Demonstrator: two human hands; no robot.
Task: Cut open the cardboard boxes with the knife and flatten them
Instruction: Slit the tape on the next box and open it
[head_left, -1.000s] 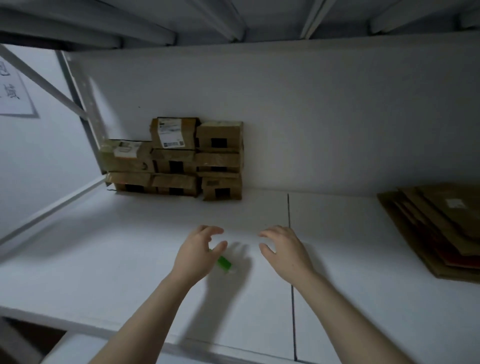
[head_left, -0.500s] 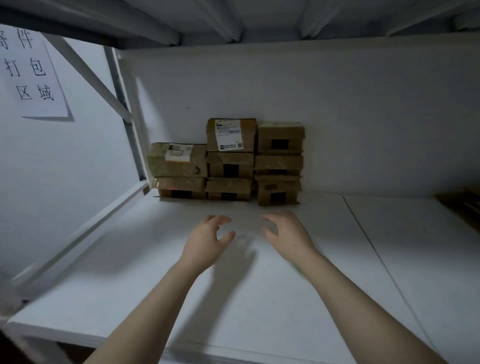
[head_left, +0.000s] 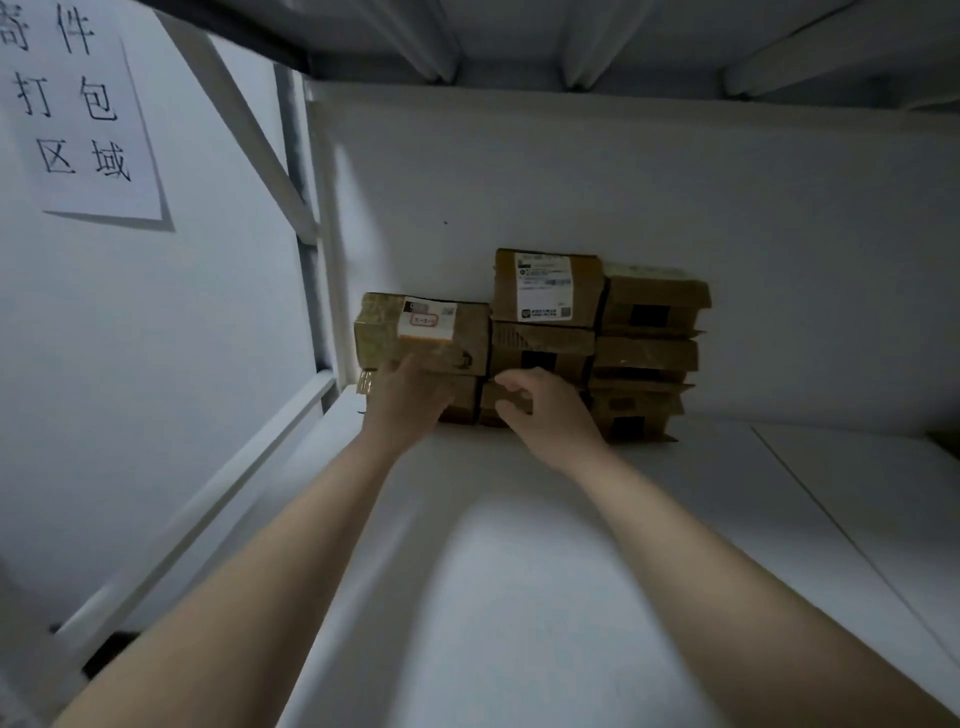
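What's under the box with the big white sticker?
Two more cardboard boxes, stacked: a middle box with a black patch, then a bottom box mostly covered by the right hand.

Dim, cool light throughout. A brighter patch lies on the shelf (head_left: 519, 571) between the forearms, nearer than the left hand (head_left: 410, 397) and right hand (head_left: 550, 415). Soft shadows flank each arm. Boxes (head_left: 649, 312) beyond the hands sit in gloom, slightly soft. Rails (head_left: 208, 499) left of the hands bow.

Eight cardboard boxes (head_left: 545, 343) are sitting at twelve o'clock. Two hands (head_left: 410, 395) are reaching there. One paper sign (head_left: 78, 114) is hanging at ten o'clock.
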